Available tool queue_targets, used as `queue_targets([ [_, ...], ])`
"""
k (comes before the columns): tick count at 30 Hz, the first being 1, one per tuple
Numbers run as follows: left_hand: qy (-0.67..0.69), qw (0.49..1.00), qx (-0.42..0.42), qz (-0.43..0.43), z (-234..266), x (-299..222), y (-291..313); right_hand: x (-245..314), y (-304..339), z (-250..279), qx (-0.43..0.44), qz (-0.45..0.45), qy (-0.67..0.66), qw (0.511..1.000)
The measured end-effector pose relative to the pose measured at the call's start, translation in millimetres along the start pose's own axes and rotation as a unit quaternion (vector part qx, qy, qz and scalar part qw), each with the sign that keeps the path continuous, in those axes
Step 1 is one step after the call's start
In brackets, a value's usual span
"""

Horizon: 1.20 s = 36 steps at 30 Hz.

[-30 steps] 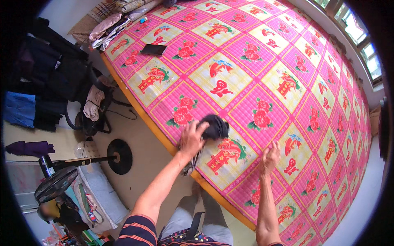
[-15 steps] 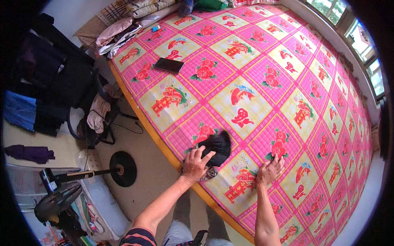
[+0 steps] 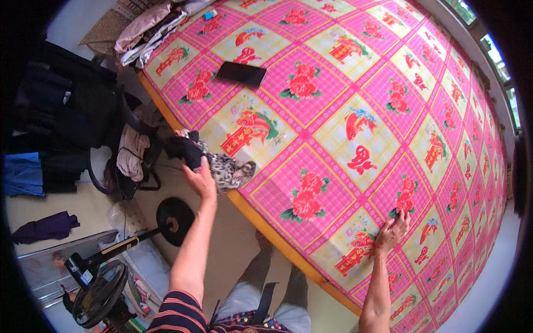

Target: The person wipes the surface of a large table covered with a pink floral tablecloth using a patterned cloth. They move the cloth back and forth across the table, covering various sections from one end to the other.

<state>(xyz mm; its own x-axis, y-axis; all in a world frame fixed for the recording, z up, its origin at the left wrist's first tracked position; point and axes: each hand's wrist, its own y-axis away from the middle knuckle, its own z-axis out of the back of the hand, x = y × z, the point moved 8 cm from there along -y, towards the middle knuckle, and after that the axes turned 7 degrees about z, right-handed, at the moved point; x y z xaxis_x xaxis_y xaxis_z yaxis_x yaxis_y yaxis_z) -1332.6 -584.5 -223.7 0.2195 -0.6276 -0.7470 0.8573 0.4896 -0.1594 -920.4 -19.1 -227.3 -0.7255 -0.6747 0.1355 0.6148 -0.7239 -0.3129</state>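
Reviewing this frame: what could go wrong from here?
The black cloth at the left hand reaches past the orange bed edge, so it could drop to the floor. The leopard-print cloth lies across that edge and might slide off too. The right hand rests on the patterned bed cover; leaning harder might ruck it up.

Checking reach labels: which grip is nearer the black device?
Left. Left grip, holding dark cloth, is below and left of the black device in view; right grip, over the pink mat, is farther, lower right.

Pink bed point(image 3: 347, 177): 1 black device point(image 3: 242, 74), leopard-print cloth point(image 3: 229, 171), probably folded fabrics point(image 3: 145, 30).
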Motion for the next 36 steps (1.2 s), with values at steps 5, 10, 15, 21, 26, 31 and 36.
queue_targets([
  [5, 0.268, 0.946, 0.118, 0.141, 22, 17, 138, -8, 2, 1, -0.001, 0.006, 0.021, 1.000],
  [10, 0.321, 0.886, 0.142, 0.302, 1, 39, 117, -7, -1, 3, 0.005, 0.002, 0.024, 1.000],
  [15, 0.284, 0.913, 0.113, 0.270, -20, 69, -47, 10, 1, -5, 0.013, 0.008, -0.006, 1.000],
  [21, 0.230, 0.950, 0.100, 0.186, -10, 37, 57, -7, 1, 4, -0.004, 0.017, 0.021, 1.000],
  [26, 0.172, 0.926, 0.259, 0.215, 41, 24, 223, -8, 0, 2, 0.004, 0.006, 0.007, 1.000],
  [31, 0.164, 0.956, 0.161, 0.181, 8, 22, 108, -9, -1, 6, 0.000, 0.012, 0.013, 1.000],
  [36, -0.052, 0.998, 0.015, -0.027, -7, -17, -47, 3, -1, -2, 0.013, 0.000, -0.002, 1.000],
])
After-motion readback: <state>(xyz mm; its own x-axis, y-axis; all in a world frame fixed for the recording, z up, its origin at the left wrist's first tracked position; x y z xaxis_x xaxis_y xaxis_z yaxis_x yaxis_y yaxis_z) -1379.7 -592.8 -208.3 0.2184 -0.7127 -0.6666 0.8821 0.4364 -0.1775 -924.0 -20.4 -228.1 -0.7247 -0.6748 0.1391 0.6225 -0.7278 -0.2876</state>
